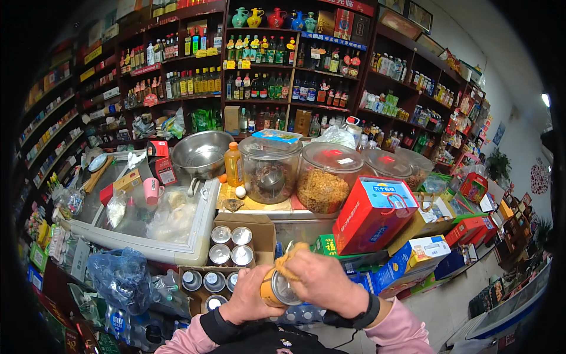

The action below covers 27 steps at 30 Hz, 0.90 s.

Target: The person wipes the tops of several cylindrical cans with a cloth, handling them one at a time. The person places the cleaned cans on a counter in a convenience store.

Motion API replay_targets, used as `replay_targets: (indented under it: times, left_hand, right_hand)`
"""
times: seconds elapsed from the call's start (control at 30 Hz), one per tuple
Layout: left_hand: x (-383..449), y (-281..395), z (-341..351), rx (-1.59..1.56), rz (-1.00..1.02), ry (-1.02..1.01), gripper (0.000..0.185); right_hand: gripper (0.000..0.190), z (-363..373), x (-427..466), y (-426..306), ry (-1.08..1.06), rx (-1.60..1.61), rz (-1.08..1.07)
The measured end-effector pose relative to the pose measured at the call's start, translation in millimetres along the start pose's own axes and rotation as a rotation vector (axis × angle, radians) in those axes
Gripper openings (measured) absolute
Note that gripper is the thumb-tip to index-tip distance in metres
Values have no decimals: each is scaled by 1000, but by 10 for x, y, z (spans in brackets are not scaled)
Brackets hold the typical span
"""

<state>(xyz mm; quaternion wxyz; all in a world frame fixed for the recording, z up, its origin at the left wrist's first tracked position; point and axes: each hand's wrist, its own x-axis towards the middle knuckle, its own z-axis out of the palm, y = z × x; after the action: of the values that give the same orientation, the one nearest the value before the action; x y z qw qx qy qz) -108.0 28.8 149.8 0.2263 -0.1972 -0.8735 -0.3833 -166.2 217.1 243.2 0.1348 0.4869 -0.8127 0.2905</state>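
Observation:
My left hand grips a tin can with an orange-yellow label, tilted so that its round metal end faces right. A tan cloth is bunched in my right hand, pressed against the can's end and rim. Just left of the hands, an open cardboard box holds several upright cans with silvery tops. Below it, a second carton holds several silver-capped containers. Part of the can is hidden behind my fingers.
A chest freezer bears a pink mug and plastic bags. Beyond stand a steel basin, an orange bottle and large lidded jars. Red gift boxes crowd the right. A blue plastic bag sits at left.

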Motion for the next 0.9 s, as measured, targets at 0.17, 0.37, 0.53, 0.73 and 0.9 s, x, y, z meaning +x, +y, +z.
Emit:
replay_targets:
  times: [0.17, 0.37, 0.53, 0.73, 0.9]
  left_hand:
    - [-54, -68, 1, -30, -30, 7, 90]
    - [-30, -39, -148, -107, -52, 54, 90]
    - [-13, 11, -91, -61, -16, 48, 90]
    - [-64, -74, 33, 75, 20, 99, 85]
    - [-53, 58, -30, 20, -11, 86, 89]
  right_hand:
    - [17, -57, -207, -265, -212, 124, -35]
    - [22, -224, -246, 6, 271, 85, 247]
    - [28, -28, -214, -316, 129, -227, 46]
    - [32, 29, -290, -359, 8, -277, -20]
    - [35, 61, -221, -267, 9, -349, -11]
